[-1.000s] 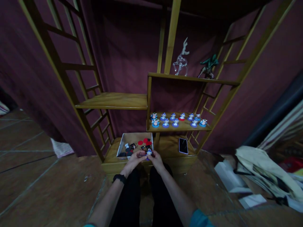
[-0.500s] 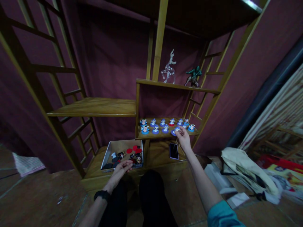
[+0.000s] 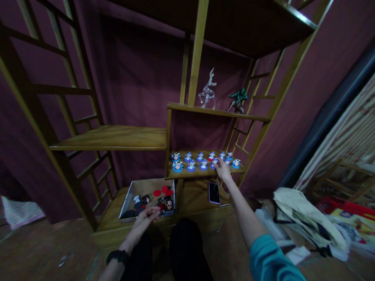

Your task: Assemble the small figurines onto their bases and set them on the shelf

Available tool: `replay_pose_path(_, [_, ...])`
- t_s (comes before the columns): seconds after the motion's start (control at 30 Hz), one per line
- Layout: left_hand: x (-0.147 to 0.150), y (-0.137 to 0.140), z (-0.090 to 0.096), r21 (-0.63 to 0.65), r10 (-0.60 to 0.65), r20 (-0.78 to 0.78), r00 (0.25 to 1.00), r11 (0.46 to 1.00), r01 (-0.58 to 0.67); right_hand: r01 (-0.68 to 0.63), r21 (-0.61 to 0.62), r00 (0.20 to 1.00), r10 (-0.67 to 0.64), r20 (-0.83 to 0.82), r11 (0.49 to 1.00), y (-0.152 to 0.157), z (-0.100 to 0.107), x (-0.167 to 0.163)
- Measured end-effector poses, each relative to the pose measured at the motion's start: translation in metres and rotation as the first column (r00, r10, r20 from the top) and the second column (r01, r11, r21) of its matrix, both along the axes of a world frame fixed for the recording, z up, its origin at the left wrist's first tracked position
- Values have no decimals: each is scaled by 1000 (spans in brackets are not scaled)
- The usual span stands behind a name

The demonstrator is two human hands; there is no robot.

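Observation:
My right hand pinches a small purple-and-white figurine on a round base, in the front row on the low shelf. Similar figurines stand around it in two rows, mostly on purple bases. One has a red base, and pig-like ones on blue bases stand at the ends. Over the near edge of a cardboard box, my left hand hovers with loosely bent fingers apart and nothing visible in them. Inside the box lie red discs, dark discs and several black figurines.
A phone lies on the lower board, below the figurines. Above them, a clear deer figure and a green figure stand on the upper shelf. A cream bag sits on the floor at right.
My right hand has moved slightly left and back with the figurine, bringing it into line with the front row. My left hand stays by the box. The view has tilted a little upward.

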State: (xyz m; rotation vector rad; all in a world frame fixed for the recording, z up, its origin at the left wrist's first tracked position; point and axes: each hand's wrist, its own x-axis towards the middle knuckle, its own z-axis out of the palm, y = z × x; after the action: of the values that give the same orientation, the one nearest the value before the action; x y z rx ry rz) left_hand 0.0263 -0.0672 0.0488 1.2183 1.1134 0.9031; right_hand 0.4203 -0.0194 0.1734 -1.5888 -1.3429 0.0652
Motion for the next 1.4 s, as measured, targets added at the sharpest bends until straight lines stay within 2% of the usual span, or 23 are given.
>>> replay_pose_path(0.17, [-2, 1, 1, -22, 2, -16, 1000, 1000, -2, -28, -29, 1000, 28, -1, 999, 2, 0, 6])
replay_pose_path(0.37, [-1, 4, -3, -16, 2, -15, 1000, 1000, -3, -52, 34, 995, 55, -78, 998, 2, -8, 6])
replay_pose_path(0.6, [-5, 8, -13, 14, -15, 8, 1000, 1000, 14, -23, -56, 996, 27, 85, 998, -3, 2, 4])
replay_pose_path(0.77, [-5, 8, -12, -1, -15, -2, 1000, 1000, 15, -6, -151, 984, 32, 173, 989, -2, 9, 10])
replay_pose_path(1.03, [-5, 7, -9, -10, -14, -10, 1000, 1000, 13, -50, -174, 983, 80, 168, 983, -4, 10, 14])
replay_pose_path(1.13, [-5, 7, -8, -9, -8, -3, 1000, 1000, 8, -46, -99, 981, 64, 181, 994, -19, 18, 4])
replay_pose_path(1.23, [-6, 6, -7, -9, -4, 2, 1000, 1000, 4, -18, 146, 974, -15, 226, 989, -35, 28, -13])
replay_pose_path(1.3, [-6, 5, -6, -12, -7, -7, 1000, 1000, 7, -67, 246, 976, 12, 217, 967, -39, 32, -26])
replay_pose_path(1.37, [-7, 5, -5, -10, -8, -13, 1000, 1000, 7, -120, 245, 982, 79, 171, 962, -35, 33, -37])
replay_pose_path(1.4, [-8, 5, -5, -2, -7, -14, 1000, 1000, 7, -153, 207, 983, 127, 133, 966, -30, 31, -41])
